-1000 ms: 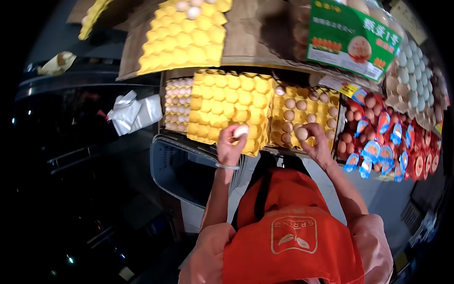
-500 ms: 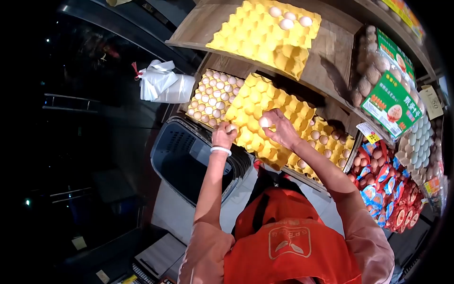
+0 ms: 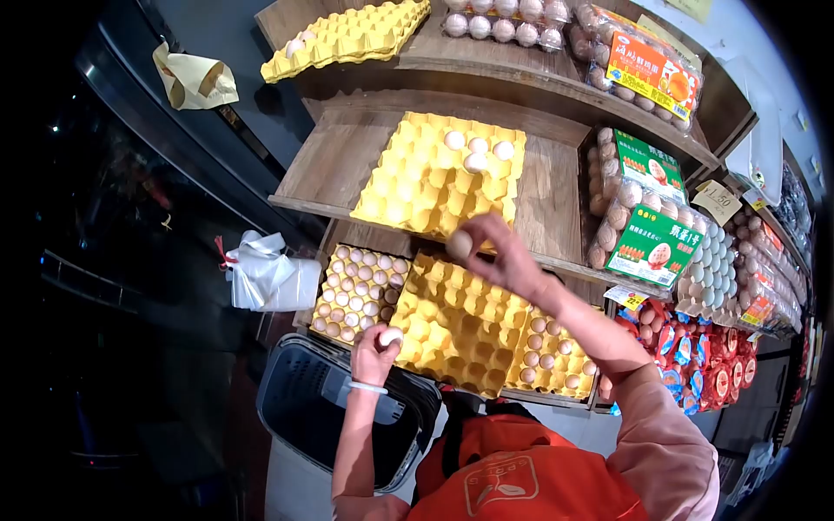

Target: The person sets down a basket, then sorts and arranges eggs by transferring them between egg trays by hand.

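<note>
Between the fingertips of my left hand (image 3: 372, 358) is a pale egg (image 3: 391, 337), held by the left edge of a yellow egg tray (image 3: 456, 326) whose cups show no eggs. My right hand (image 3: 511, 262) grips another egg (image 3: 459, 244), shaded and brownish, above that tray's far edge. It is close to the front of a second yellow tray (image 3: 439, 187) on the shelf above, where several eggs sit in the far right cups. Left of the middle tray, a tray of eggs (image 3: 360, 286) is nearly full. A partly filled tray (image 3: 556, 356) lies to the right.
A dark basket (image 3: 287, 382) stands below on the left, near a bundle of plastic bags (image 3: 274, 278). Green-labelled egg packs (image 3: 651, 243) fill the shelf's right side, with red-netted eggs (image 3: 686, 356) below. Another yellow tray (image 3: 347, 39) is on the top shelf.
The view has tilted up, showing more upper shelf. My right hand has moved from over the middle tray toward the upper shelf's edge, still with an egg. My left hand keeps its egg.
</note>
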Demonstrator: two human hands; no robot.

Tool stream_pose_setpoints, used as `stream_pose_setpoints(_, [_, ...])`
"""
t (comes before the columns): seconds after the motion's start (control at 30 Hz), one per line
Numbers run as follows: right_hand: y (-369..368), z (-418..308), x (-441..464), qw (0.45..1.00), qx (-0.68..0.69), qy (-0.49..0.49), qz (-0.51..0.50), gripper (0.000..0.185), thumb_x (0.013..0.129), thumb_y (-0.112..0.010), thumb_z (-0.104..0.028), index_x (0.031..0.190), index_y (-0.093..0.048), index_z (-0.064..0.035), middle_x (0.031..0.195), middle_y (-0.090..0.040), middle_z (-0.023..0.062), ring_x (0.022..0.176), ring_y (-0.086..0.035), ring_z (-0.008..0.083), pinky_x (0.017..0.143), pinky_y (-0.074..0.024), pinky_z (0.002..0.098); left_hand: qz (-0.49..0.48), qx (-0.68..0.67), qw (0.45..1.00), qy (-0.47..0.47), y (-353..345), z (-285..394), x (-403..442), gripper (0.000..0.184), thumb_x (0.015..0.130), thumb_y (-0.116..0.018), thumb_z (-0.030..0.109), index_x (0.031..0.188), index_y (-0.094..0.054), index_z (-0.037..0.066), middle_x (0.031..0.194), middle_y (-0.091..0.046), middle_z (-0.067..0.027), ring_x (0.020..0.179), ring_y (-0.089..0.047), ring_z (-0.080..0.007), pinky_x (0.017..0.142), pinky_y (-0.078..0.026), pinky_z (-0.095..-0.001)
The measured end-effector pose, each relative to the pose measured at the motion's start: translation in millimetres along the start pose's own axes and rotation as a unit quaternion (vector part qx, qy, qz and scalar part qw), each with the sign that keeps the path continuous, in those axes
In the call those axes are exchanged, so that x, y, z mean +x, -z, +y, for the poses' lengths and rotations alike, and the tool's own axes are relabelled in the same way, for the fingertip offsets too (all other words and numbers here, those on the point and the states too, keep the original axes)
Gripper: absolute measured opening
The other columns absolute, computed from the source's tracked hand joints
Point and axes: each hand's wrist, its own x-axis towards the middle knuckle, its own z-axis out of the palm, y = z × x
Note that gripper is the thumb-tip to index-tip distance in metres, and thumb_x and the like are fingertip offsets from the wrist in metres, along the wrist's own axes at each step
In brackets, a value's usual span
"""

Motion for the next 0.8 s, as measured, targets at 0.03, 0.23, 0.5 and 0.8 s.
stream_pose_setpoints(0.03, [15, 1, 10, 0.999, 0.012, -0.049, 0.015, 0.034, 0.077, -0.063, -0.012, 0.108, -0.052, -0.0028, 0.104, -0.052, 0.0174, 0.096, -0.056, 0.0307, 0.087, -0.0494, 0.0395, -0.01, -0.004, 0.999, -0.044, 2, -1, 18, 0.033, 0.069, -0.074, 0.015, 0.097, -0.063, 0.003, 0.086, -0.061, -0.0131, 0.07, -0.062, -0.0211, 0.062, -0.051, -0.0314])
stream_pose_setpoints(0.23, [57, 34, 41, 0.977, -0.154, -0.14, 0.055, 0.035, 0.075, -0.065, -0.012, 0.107, -0.053, -0.0043, 0.105, -0.052, 0.0174, 0.099, -0.056, 0.034, 0.087, -0.0469, 0.0409, -0.014, 0.002, 0.982, -0.189, 20, 141, 106, 0.035, 0.069, -0.072, 0.015, 0.101, -0.061, 0.003, 0.093, -0.06, -0.015, 0.078, -0.061, -0.0273, 0.068, -0.051, -0.0334])
stream_pose_setpoints(0.5, [-14, -6, -44, 0.977, 0.008, -0.123, -0.176, 0.04, 0.071, -0.065, -0.008, 0.109, -0.053, -0.0026, 0.102, -0.054, 0.0145, 0.096, -0.056, 0.0336, 0.083, -0.0481, 0.0373, -0.197, -0.043, 0.977, -0.063, 13, 89, 88, 0.027, 0.07, -0.07, 0.017, 0.092, -0.062, 0.003, 0.079, -0.064, -0.0139, 0.072, -0.063, -0.0244, 0.066, -0.05, -0.0313])
stream_pose_setpoints(0.8, [-166, 55, -71, 0.964, -0.016, -0.093, -0.247, 0.035, 0.073, -0.06, -0.011, 0.104, -0.049, -0.0017, 0.099, -0.05, 0.0189, 0.087, -0.057, 0.0382, 0.077, -0.0489, 0.0425, -0.019, 0.117, 0.992, 0.037, -31, -62, 7, 0.034, 0.065, -0.072, 0.024, 0.093, -0.062, 0.006, 0.08, -0.063, -0.0176, 0.076, -0.061, -0.0351, 0.069, -0.05, -0.043])
